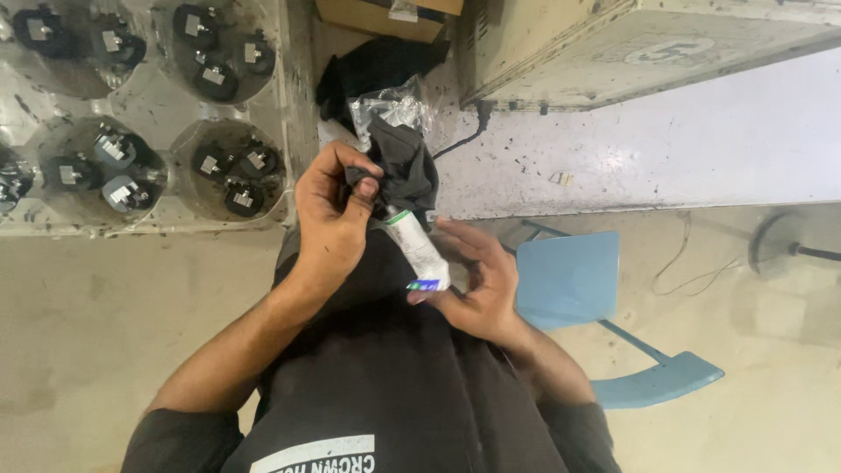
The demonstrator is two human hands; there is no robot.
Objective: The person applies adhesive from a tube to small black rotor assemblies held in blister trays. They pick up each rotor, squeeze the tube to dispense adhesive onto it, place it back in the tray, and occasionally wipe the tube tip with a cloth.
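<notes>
So the person's standing right at the table (701, 149) edge, both hands up in front of their chest, over the floor rather than over the tabletop. The right hand (477, 285) is cupped around the lower end of a white tube (419, 251), fingers curled loosely, thumb side steadying it so it points up at a slant. The left hand (331, 219) is pinched shut on a dark cloth (405, 166) that's bunched over the tube's top end, looks like the cloth is there for grip or to wipe around the cap, though the cap itself is hidden under the fabric so I can't say. Holding it close to the body like that keeps both hands braced.

Just past the cloth, at the near edge of the table, there's a crinkled clear plastic bag (390, 109) and something black behind it. Off to the left sits a clear tray (166, 105) with round pockets, each holding a few black capped parts with little metal tabs (114, 149). A blue chair (569, 280) stands on the floor to the right, tucked partly under the table, and a cardboard box (377, 16) sits at the far edge.
</notes>
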